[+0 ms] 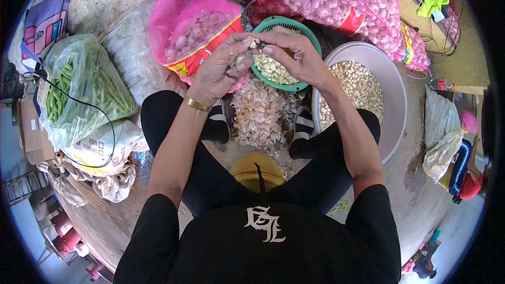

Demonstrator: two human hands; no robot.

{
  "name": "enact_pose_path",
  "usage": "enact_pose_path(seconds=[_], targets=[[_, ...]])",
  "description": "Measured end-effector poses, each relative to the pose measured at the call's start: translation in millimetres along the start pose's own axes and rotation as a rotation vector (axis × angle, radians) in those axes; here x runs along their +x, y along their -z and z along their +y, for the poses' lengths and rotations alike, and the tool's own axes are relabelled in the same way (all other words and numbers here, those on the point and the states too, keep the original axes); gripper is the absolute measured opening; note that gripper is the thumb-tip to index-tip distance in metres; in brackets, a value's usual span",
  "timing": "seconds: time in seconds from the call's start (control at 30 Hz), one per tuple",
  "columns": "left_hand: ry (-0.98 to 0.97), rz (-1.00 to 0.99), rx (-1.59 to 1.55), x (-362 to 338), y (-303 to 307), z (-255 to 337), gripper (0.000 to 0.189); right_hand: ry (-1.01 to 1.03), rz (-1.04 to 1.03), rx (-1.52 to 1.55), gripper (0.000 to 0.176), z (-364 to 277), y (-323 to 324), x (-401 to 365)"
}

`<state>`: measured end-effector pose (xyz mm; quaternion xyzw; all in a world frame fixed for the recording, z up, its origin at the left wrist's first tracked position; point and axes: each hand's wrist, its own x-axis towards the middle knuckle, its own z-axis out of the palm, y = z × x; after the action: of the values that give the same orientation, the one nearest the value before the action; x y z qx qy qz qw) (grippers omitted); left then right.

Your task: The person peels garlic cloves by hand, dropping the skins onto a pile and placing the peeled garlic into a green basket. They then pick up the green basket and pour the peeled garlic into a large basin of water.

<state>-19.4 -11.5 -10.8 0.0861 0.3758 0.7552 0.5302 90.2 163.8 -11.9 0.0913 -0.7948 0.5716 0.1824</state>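
Note:
My left hand is closed around several garlic cloves, with one pale clove pinched at its fingertips. My right hand meets it there, thumb and fingers pressed together. Something small and dark shows at the right fingertips, too small to name. Both hands are over a green basket, which holds peeled garlic cloves. Below the basket, a heap of papery garlic skins lies on the floor between my feet. To the right stands a wide pale basin with many unpeeled cloves in it.
An opened pink mesh sack of garlic stands left of the basket. More full garlic sacks are piled behind. At left sit a plastic bag of green pods and a white sack. A yellow stool-like object is between my legs.

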Motion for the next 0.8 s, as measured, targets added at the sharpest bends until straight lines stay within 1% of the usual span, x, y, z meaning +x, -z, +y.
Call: enact_pose_path(seconds=[0.1,0.17,0.2,0.27,0.3,0.33,0.37,0.4,0.47,0.5,0.57,0.6,0.7,0.77,0.8], targets=[[0.005,-0.017,0.0,-1,-3,2,0.021,-0.008,0.004,0.004,0.029,-7,1,0],[0.0,-0.024,0.014,-1,-5,1,0.021,-0.03,0.057,0.014,0.029,-10,-2,1],[-0.037,-0.004,-0.028,-1,-7,-3,0.02,-0.03,0.058,0.013,0.029,-11,-8,0],[-0.077,0.015,-0.068,3,-11,-10,0.02,-0.062,0.268,-0.014,0.027,-7,-24,0],[-0.122,0.065,-0.089,6,-14,-16,0.02,-0.061,0.269,-0.013,0.027,-2,-31,0],[-0.166,0.117,-0.111,8,-14,-19,0.021,-0.057,0.342,0.037,0.026,2,-38,0],[-0.166,0.117,-0.111,8,-13,-18,0.021,-0.053,0.415,0.087,0.025,5,-42,-1],[-0.152,0.119,-0.053,8,-11,-14,0.022,-0.054,0.414,0.087,0.025,3,-39,0],[-0.138,0.122,0.004,7,-7,-4,0.023,-0.107,0.309,0.032,0.023,-3,-30,0],[-0.115,0.095,0.044,5,-4,2,0.025,-0.109,0.308,0.032,0.023,-6,-24,1],[-0.092,0.071,0.084,4,-2,8,0.026,-0.056,0.16,-0.164,0.024,-10,-13,2],[-0.097,0.048,0.121,3,-2,10,0.028,-0.055,0.159,-0.161,0.024,-10,-12,3],[-0.076,0.023,0.158,0,-6,16,0.032,-0.067,0.153,-0.111,0.026,-10,-12,2],[-0.055,0.024,0.16,-1,-7,18,0.034,-0.305,0.2,0.239,0.03,-13,-16,0],[-0.048,0.02,0.145,0,-5,17,0.036,-0.303,0.199,0.24,0.03,-16,-17,0]])
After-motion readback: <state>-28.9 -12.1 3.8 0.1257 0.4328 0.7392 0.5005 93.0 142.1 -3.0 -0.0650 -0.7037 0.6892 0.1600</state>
